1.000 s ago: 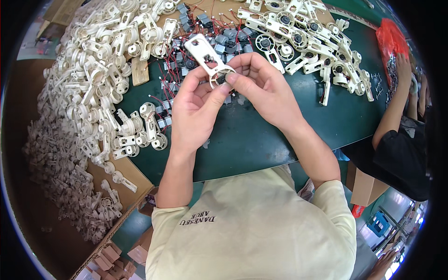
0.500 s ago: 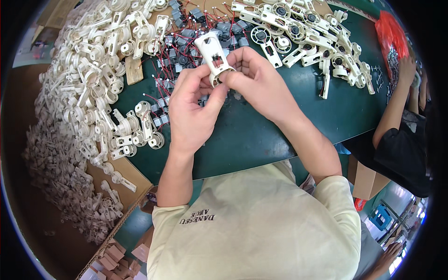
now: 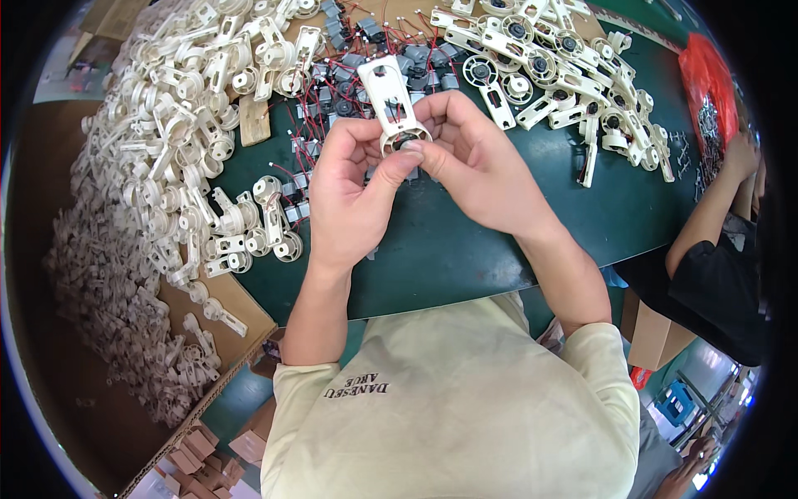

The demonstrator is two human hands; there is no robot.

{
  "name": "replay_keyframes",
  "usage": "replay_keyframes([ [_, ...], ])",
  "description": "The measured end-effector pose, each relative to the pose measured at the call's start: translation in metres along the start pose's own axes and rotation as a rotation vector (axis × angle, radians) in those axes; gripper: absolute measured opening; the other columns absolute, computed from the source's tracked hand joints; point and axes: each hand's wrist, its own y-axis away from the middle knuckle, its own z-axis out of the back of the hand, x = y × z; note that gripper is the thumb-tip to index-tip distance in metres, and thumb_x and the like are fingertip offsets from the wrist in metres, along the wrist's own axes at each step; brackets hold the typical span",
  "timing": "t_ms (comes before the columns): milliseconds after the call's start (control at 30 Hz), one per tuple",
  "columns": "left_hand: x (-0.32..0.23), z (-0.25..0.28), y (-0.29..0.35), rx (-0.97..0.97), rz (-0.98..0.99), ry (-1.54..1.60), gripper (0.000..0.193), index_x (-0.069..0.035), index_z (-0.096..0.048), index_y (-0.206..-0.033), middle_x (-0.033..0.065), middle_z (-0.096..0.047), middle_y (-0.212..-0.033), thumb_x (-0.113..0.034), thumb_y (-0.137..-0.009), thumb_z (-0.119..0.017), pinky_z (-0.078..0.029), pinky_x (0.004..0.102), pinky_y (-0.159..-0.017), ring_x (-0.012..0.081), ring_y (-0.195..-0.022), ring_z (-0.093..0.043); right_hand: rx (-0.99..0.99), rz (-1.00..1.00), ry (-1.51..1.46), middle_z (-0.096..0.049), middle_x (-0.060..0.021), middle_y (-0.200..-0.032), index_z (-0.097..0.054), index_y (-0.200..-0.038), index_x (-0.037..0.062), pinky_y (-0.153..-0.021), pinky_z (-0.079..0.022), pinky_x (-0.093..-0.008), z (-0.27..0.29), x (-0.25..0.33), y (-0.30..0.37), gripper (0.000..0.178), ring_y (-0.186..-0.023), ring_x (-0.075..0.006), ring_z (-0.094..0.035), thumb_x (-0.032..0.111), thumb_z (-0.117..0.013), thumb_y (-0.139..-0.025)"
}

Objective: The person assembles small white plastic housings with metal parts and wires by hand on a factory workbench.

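Between my two hands is a white plastic housing [image 3: 385, 81], its slotted arm pointing away and its round ring end toward me. A dark round part, probably a small motor [image 3: 405, 140], sits inside the ring, and thin wires show through the slot. My left hand [image 3: 349, 195] is closed round the ring's left side. My right hand [image 3: 490, 179] grips it from the right. Both thumbs press together at the ring's near edge, by the dark part. Several fingertips are hidden behind the housing. Just beyond lie grey motors with red wires [image 3: 342, 106] in a heap.
Loose white housings [image 3: 179, 108] are piled at left, spilling from a large cardboard box [image 3: 50, 158]. Housings with dark centres [image 3: 540, 65] lie at far right on the green table [image 3: 449, 249]. A co-worker's arm [image 3: 706, 208] reaches toward a red bag [image 3: 705, 71] of metal pieces.
The housing has turned so its ring faces me more squarely, and the dark part now shows in it. My thumbs have come together at the ring. The whole view has shifted slightly.
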Motion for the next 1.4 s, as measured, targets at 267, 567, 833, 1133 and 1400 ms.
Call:
replay_keyframes([
  [267, 0.003, 0.008, -0.006, 0.030, -0.120, -0.327, 0.032, 0.000, -0.057, -0.109, 0.0066, -0.057, -0.092, -0.007, -0.082, -0.073, -0.048, 0.0252, -0.069, 0.0114, -0.076, -0.058, 0.002, -0.060, -0.057, -0.059, -0.0042, -0.097, -0.049, -0.113, 0.0008, -0.073, -0.047, -0.0239, 0.005, 0.010, -0.004, 0.024, -0.087, -0.0085, -0.057, 0.002, -0.059, -0.092],
  [567, -0.020, 0.101, -0.077, -0.447, -0.006, -1.015, 0.027, -0.001, -0.063, -0.108, 0.0157, -0.062, -0.101, -0.019, -0.087, -0.064, -0.051, 0.0358, -0.077, 0.0255, -0.081, -0.064, -0.497, 0.203, 0.577, -0.066, -0.0104, -0.093, -0.060, -0.110, -0.0005, -0.076, -0.049, -0.0294, 0.059, 0.030, -0.005, 0.023, -0.085, -0.0177, -0.063, 0.017, -0.059, -0.094],
  [833, -0.022, 0.083, -0.126, -0.425, 0.160, -1.538, 0.056, 0.003, -0.060, -0.116, 0.0207, -0.062, -0.116, -0.042, -0.083, -0.068, -0.047, 0.0420, -0.092, 0.0354, -0.110, -0.059, 0.271, -0.015, 0.826, -0.066, -0.0093, -0.082, -0.061, -0.109, -0.0003, -0.069, -0.052, -0.0311, 0.016, 0.012, 0.003, 0.030, -0.072, -0.0180, -0.064, 0.009, -0.071, -0.082],
  [1133, -0.046, 0.082, -0.034, -0.422, 0.091, -0.106, 0.041, 0.001, -0.051, -0.124, 0.0151, -0.064, -0.113, -0.019, -0.091, -0.064, -0.049, 0.0262, -0.068, 0.0156, -0.078, -0.063, 0.174, -0.214, 0.817, -0.065, -0.0064, -0.077, -0.060, -0.092, -0.0006, -0.066, -0.051, -0.0272, 0.027, 0.013, 0.000, 0.017, -0.069, -0.0117, -0.062, 0.010, -0.070, -0.084],
  [1400, -0.033, 0.075, -0.004, -0.190, 0.086, 0.224, 0.048, 0.000, -0.041, -0.139, 0.0137, -0.058, -0.123, -0.012, -0.096, -0.057, -0.052, 0.0282, -0.076, 0.0163, -0.086, -0.064, 0.047, -0.117, 0.615, -0.065, -0.0094, -0.082, -0.060, -0.097, -0.0002, -0.068, -0.052, -0.0304, 0.009, 0.013, -0.005, 0.015, -0.073, -0.0172, -0.064, 0.005, -0.067, -0.084],
])
